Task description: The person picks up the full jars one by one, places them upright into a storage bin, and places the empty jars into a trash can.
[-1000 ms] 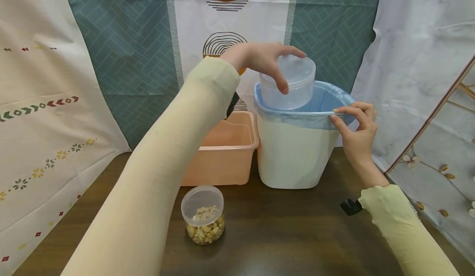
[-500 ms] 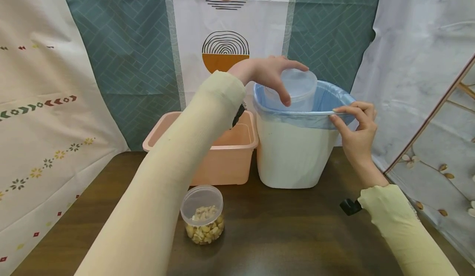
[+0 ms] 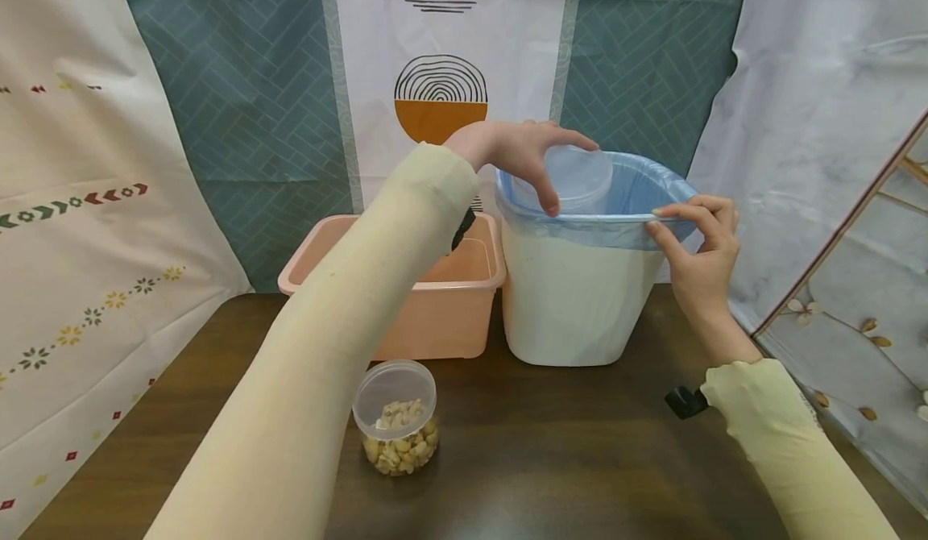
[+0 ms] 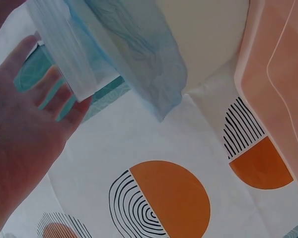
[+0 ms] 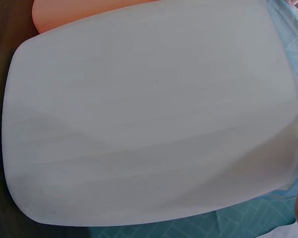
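A clear round plastic container (image 3: 580, 176) sits low in the mouth of a white trash bin (image 3: 576, 298), its lower part hidden behind the rim. My left hand (image 3: 511, 151) holds it, thumb at the front and fingers spread toward the far side. In the left wrist view those fingers reach along the container's translucent wall (image 4: 72, 54). The bin wears a blue bag liner (image 3: 645, 185) folded over its rim. My right hand (image 3: 702, 254) pinches liner and rim at the right front corner, thumb outside. Mostly the bin's white side fills the right wrist view.
Left of the bin stands a pink plastic tub (image 3: 435, 322), partly hidden by my left sleeve. A lidded clear jar (image 3: 397, 419) of pale nuts or beans is nearer on the dark wooden table (image 3: 536, 451). Patterned cloths hang behind and at both sides.
My left hand has lowered the clear container from above the rim down into the bin's mouth. The right hand keeps its pinch on the liner and rim.
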### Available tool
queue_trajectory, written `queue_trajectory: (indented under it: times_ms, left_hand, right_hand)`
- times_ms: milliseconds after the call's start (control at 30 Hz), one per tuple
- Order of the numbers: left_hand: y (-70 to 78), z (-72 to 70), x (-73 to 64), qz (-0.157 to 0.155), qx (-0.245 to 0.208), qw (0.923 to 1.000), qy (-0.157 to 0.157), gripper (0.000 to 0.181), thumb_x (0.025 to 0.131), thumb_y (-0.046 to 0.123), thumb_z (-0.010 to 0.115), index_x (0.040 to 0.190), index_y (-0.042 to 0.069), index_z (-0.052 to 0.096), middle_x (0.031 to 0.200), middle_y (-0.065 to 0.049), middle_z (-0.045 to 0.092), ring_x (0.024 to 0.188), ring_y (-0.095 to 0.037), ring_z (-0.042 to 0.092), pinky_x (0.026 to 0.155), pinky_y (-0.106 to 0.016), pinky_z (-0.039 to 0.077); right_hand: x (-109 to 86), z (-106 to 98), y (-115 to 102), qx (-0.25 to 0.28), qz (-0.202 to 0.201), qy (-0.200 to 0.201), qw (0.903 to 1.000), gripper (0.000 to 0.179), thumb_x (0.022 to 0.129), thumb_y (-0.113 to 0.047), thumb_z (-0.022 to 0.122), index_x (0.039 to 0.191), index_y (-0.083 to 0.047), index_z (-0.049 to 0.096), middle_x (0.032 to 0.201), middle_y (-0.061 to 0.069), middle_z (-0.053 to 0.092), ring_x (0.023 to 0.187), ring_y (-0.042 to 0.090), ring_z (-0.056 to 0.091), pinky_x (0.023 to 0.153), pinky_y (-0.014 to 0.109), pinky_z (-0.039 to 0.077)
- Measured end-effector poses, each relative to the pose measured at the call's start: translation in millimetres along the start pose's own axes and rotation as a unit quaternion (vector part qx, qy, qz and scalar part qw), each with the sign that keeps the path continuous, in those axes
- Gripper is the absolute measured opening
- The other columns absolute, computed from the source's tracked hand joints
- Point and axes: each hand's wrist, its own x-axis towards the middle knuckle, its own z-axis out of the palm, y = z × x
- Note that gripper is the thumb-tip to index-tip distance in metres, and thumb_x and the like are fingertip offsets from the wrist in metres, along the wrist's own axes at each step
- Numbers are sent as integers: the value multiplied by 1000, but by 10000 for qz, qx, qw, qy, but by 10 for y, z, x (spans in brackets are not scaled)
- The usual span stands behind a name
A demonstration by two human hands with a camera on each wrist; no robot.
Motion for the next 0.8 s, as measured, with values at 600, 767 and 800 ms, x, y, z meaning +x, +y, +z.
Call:
queue_trajectory:
  times_ms: [600,767,800]
  left_hand:
    - [-9,1,-38,-103,-84,9997,-206,92,81,42,76,155,44,21,168,2,6,152,-22,13,121,-49,28]
    - [6,-8,-47,-153,-89,9995,-270,93,81,42,77,155,44,21,168,3,6,152,-22,13,121,-48,27]
    - [11,-12,-53,-166,-84,9994,-283,93,81,42,77,155,44,20,168,3,6,152,-22,13,121,-48,27]
  right_hand:
    - [-3,-1,2,40,31,-7,10000,15,81,5,72,94,12,70,96,-21,50,105,4,42,99,24,28]
    - [0,-2,-8,9,23,-34,10000,15,81,6,72,94,12,70,95,-22,50,104,3,42,99,25,25]
    - [1,-2,-8,8,10,-39,10000,15,81,6,72,94,12,70,95,-22,50,104,3,42,99,26,24]
